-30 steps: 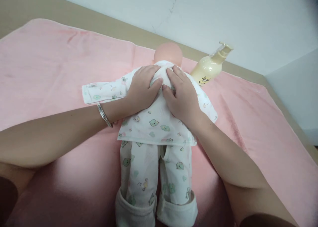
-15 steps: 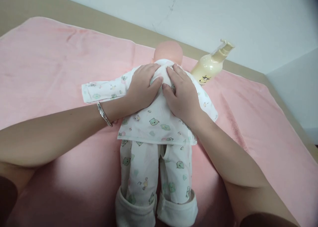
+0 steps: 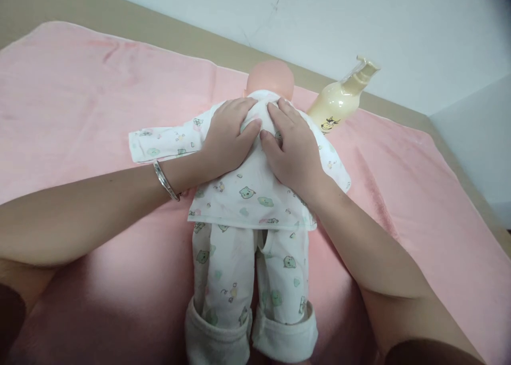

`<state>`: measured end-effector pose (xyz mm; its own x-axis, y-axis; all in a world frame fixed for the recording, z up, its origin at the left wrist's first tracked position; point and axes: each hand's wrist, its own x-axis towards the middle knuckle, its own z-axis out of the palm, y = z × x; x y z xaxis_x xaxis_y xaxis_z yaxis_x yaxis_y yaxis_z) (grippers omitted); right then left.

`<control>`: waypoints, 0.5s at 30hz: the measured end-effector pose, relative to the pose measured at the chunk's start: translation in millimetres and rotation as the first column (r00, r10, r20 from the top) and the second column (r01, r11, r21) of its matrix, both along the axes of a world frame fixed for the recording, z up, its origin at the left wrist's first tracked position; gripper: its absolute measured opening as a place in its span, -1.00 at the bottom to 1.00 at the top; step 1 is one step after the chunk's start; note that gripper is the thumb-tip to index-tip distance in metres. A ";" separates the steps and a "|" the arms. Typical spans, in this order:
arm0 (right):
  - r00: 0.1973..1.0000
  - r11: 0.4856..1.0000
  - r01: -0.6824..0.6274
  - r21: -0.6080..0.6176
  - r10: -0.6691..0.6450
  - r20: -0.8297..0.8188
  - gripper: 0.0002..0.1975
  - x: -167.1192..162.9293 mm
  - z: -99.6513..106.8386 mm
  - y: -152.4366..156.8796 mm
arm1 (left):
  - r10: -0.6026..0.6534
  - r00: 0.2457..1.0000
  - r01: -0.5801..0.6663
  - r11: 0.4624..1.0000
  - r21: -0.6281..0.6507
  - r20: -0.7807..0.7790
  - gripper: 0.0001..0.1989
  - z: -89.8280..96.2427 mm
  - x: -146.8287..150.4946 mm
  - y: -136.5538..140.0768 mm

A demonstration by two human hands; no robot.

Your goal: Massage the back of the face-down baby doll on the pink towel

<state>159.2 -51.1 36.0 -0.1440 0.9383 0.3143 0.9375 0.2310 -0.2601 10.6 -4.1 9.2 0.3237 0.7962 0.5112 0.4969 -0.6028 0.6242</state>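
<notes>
A baby doll (image 3: pixel 270 79) lies with the back of its head showing, dressed in a white printed shirt (image 3: pixel 247 202) and matching trousers (image 3: pixel 231 274) with turned-up cuffs. My left hand (image 3: pixel 229 133) rests flat on the left side of the doll's upper back, fingers stretched toward its neck. On the right side of the back lies my right hand (image 3: pixel 295 147), also flat with its fingers extended. The thumbs nearly meet at the middle. Neither hand grips anything. The doll's face is hidden.
A pink blanket (image 3: pixel 99 104) lies under the doll on a tan surface (image 3: pixel 159 30). A cream pump bottle (image 3: pixel 337 101) with a cow picture leans beyond the doll's right shoulder. Behind stands a white wall (image 3: pixel 339 24) with a crack.
The view has shifted very slightly, so things sit a little higher in the picture. Both hands keep their places on the doll's back.
</notes>
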 end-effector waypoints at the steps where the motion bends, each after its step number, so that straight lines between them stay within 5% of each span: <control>1: 1.000 1.000 -0.003 0.003 0.003 -0.002 -0.46 0.6 -0.6 0.3 | 0.001 1.000 -0.001 1.000 0.000 0.000 -0.68 -0.1 0.0 0.1; 15: 0.999 0.999 -0.026 0.044 0.027 -0.018 -0.48 4.9 -5.3 2.0 | -0.015 1.000 0.015 1.000 -0.017 0.024 -0.74 2.5 0.5 -1.2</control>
<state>164.1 -49.1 30.7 -0.1620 0.9197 0.3576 0.9261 0.2669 -0.2668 11.1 -5.3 11.7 0.3234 0.8001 0.5052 0.4728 -0.5991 0.6462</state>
